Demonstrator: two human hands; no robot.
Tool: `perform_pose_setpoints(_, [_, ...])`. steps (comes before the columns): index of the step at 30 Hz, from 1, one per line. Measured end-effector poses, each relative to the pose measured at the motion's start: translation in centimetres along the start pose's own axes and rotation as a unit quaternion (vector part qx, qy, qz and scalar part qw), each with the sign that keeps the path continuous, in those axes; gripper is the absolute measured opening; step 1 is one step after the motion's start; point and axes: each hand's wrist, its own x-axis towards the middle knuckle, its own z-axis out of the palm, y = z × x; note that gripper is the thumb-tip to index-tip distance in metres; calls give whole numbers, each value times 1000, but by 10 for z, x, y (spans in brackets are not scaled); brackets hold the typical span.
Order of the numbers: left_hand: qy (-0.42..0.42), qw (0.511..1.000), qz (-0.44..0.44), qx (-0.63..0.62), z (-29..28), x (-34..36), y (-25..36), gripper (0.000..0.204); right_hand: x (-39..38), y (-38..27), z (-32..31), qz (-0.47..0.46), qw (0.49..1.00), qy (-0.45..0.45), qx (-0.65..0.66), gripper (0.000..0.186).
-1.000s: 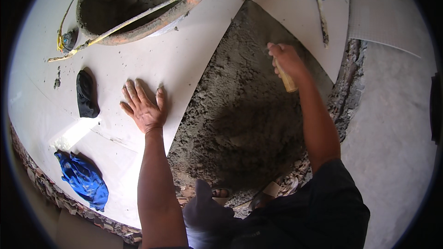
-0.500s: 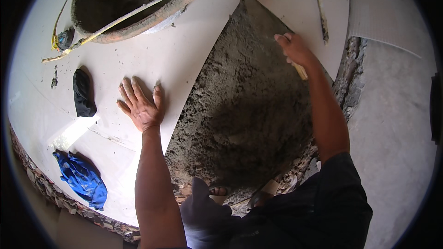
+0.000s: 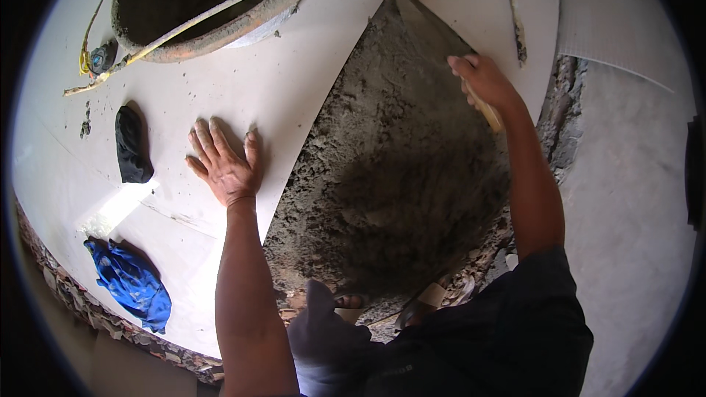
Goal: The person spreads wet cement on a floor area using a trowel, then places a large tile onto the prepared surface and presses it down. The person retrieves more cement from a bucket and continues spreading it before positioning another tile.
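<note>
My left hand (image 3: 225, 167) lies flat on a large pale tile (image 3: 165, 143), its mortar-dusted fingers spread. My right hand (image 3: 487, 82) is closed round the wooden handle (image 3: 487, 112) of a trowel at the right edge of a bed of wet grey mortar (image 3: 382, 103). The trowel's blade is hard to tell from the mortar. Close to the right hand the surface looks smoother; toward my feet the mortar is rough and in shadow.
A tub of mortar (image 3: 213, 48) stands at far left with a stick (image 3: 198, 28) across it, a tape measure (image 3: 98, 59) beside it. A black cloth-like item (image 3: 132, 145) and blue cloth (image 3: 132, 285) lie left. A hammer (image 3: 513, 15) rests far right. Broken rubble (image 3: 565, 114) borders the tiles.
My right hand has moved a little to the right, along the mortar's edge, with the trowel handle in it. My left hand stays flat on the tile.
</note>
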Motion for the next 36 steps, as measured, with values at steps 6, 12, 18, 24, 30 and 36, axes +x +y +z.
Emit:
perform_pose_setpoints(6, [10,1000,9,1,2,0,-2,79,20,-23,-1,-3,1000,3,-24,50])
perform_pose_setpoints(12, [15,1000,10,8,2,-1,-1,77,-5,-15,26,-9,993,-13,-114,51])
perform_pose_setpoints(18, [34,999,17,1,4,0,-1,77,-48,19,61,-47,977,63,-199,51])
perform_pose_setpoints(24, [41,999,25,15,6,0,-3,78,-30,2,72,-45,981,114,-153,49])
perform_pose_setpoints(30, [39,999,18,-13,6,0,-2,78,-33,64,58,-13,976,134,-169,45])
perform_pose_setpoints(36, [42,999,16,-9,9,0,-3,78,-73,125,47,38,970,141,-196,40])
